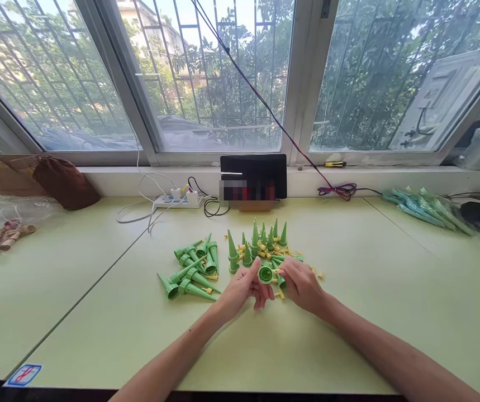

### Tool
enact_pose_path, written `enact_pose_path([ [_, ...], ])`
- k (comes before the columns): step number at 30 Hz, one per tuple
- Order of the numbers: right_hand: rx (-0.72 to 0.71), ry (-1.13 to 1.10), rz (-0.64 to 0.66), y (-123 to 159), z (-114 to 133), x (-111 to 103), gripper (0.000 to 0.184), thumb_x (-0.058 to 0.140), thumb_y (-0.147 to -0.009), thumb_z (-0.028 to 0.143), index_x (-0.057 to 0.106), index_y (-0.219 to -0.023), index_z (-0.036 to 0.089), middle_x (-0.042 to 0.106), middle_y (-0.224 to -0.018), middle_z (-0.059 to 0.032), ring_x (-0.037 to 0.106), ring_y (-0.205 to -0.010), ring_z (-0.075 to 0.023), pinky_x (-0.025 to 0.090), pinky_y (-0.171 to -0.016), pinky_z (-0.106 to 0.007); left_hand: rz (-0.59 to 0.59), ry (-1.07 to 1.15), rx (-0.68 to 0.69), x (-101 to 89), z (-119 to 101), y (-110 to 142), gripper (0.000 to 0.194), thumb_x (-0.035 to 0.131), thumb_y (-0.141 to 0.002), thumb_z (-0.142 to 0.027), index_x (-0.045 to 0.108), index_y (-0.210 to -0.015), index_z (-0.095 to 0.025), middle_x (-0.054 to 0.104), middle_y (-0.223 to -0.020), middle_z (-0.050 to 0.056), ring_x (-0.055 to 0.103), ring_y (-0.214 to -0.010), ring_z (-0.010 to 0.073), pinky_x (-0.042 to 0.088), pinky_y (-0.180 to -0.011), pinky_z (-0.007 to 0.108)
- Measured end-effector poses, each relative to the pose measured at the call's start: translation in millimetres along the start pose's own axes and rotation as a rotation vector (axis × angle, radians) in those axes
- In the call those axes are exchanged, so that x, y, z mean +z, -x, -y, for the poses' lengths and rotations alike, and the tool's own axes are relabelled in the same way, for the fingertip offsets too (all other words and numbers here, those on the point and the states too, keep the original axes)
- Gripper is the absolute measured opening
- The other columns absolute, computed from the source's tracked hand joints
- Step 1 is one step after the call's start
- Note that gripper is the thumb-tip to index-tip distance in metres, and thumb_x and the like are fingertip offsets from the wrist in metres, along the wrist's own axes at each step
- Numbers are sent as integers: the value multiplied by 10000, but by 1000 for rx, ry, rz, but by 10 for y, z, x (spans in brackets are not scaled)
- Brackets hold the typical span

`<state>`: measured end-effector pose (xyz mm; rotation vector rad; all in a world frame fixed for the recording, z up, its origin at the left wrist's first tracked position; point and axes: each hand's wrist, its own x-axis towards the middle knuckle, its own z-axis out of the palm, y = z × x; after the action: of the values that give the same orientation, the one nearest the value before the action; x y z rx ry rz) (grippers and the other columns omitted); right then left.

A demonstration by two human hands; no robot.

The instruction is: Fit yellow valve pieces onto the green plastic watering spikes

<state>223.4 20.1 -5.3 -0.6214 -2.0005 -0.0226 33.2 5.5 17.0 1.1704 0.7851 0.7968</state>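
My left hand (246,287) is closed around a green plastic cone spike (265,273), with the spike's round open end turned towards me. Close on its right, my right hand (302,282) pinches a small yellow plastic piece (279,271) beside the rim. I cannot tell whether the piece touches the spike. Behind my hands, several green spikes (255,237) stand point up among loose yellow pieces (261,249). To the left of my left hand lies a heap of green spikes (193,273), with a few yellow pieces between them.
At the back of the table (348,335) stands a dark screen (253,170) beside a white power strip (176,200) with cables. Bagged blue and green items (428,207) lie far right. A brown pouch (66,181) and wooden pieces (3,241) are at left.
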Motion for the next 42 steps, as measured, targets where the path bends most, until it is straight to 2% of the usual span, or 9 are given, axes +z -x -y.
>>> enact_pose_path([
  [5, 12, 9, 25, 14, 5, 2, 307, 318, -1058, 169, 437, -779, 220, 429, -654, 3, 369, -597, -157, 297, -551, -282, 56, 49, -18, 4, -7, 5, 698, 536, -872, -704, 695, -615, -75, 707, -657, 145, 562, -428, 119, 422, -402, 224],
  [13, 7, 3, 45, 62, -4, 4, 329, 305, -1051, 165, 416, -747, 225, 435, -642, 1, 378, -584, -159, 289, -552, -288, 80, 6, 26, -26, -16, 21, 657, 575, -854, -699, 719, -695, -78, 678, -633, 118, 566, -476, 133, 436, -440, 238],
  [17, 7, -4, 47, 57, -8, 7, 337, 306, -1053, 175, 424, -740, 222, 445, -645, 1, 382, -582, -156, 284, -549, -287, 64, -135, 89, -71, -3, 27, 635, 549, -874, -699, 656, -661, -111, 615, -548, 58, 532, -456, 120, 435, -471, 238],
  [22, 17, -2, 43, 48, -22, 8, 309, 329, -1043, 165, 411, -752, 224, 433, -643, 8, 370, -578, -155, 283, -544, -284, 38, -318, 210, -86, 1, 50, 568, 534, -897, -677, 590, -716, -141, 570, -571, 15, 534, -459, 115, 406, -460, 223],
  [29, 18, 18, 35, 44, -52, -3, 313, 329, -1051, 180, 441, -762, 221, 435, -629, 10, 372, -571, -155, 275, -541, -280, -146, -734, 477, -58, 51, 51, 446, 510, -986, -446, 523, -634, -172, 494, -660, 5, 504, -587, 123, 387, -517, 223],
  [33, 26, 8, 44, 41, -63, -6, 330, 325, -1062, 196, 420, -746, 221, 423, -631, 12, 350, -563, -148, 271, -536, -281, -192, -855, 576, -51, 62, 51, 379, 526, -985, -348, 513, -646, -180, 510, -705, 9, 489, -612, 129, 405, -566, 239],
  [36, 25, 6, 49, 38, -59, -9, 330, 324, -1064, 198, 403, -744, 224, 415, -631, 14, 344, -564, -149, 271, -535, -282, -197, -881, 593, -40, 59, 70, 259, 545, -975, -292, 594, -749, -177, 578, -801, 34, 525, -640, 134, 445, -593, 242],
  [38, 18, 7, 49, 36, -54, -8, 326, 327, -1062, 193, 395, -745, 225, 411, -629, 17, 344, -565, -150, 271, -536, -282, -192, -890, 598, -40, 64, 83, 166, 530, -985, -260, 658, -912, -183, 636, -942, 66, 585, -706, 145, 486, -639, 247],
  [42, 20, 10, 51, 37, -49, 2, 319, 337, -1053, 179, 382, -741, 228, 413, -629, 21, 353, -568, -150, 275, -542, -278, -219, -944, 674, -64, 95, 87, 202, 515, -999, -229, 663, -1136, -220, 651, -1187, 110, 669, -967, 197, 542, -816, 285],
])
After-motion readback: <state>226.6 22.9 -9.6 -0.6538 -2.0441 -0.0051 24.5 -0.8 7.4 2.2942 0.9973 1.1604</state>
